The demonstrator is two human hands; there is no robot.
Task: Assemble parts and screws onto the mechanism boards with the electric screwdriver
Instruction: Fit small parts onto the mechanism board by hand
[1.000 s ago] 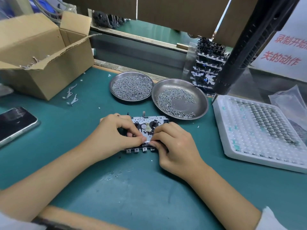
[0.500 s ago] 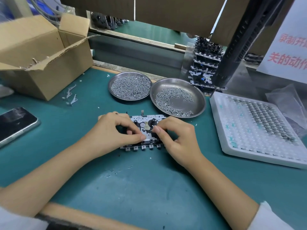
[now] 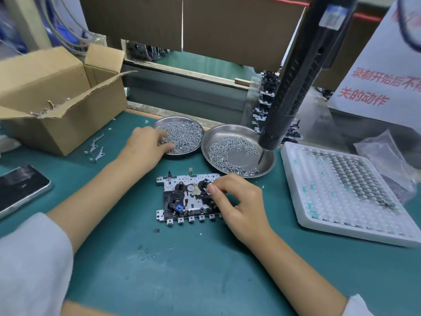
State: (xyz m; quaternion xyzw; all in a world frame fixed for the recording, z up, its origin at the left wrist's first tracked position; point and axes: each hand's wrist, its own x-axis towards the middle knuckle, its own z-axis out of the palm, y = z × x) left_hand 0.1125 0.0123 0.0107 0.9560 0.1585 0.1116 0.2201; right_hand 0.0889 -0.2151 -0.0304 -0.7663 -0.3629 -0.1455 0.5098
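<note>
Head view: a screw is being fetched — left hand (image 3: 145, 144) fingers curled into the screws (image 3: 182, 135), grip unclear; a part is pinched on the board (image 3: 189, 199) by the right hand (image 3: 237, 201) — the screwdriver (image 3: 293, 80) is needed next.

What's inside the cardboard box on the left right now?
Only a few small grey metal parts show at the torn front edge of the cardboard box. The raised flaps and the front wall cover the rest of the inside, so how full it is cannot be seen.

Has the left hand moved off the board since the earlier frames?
Yes. The left hand left the board and reached away from the person into the left screw dish.
</note>
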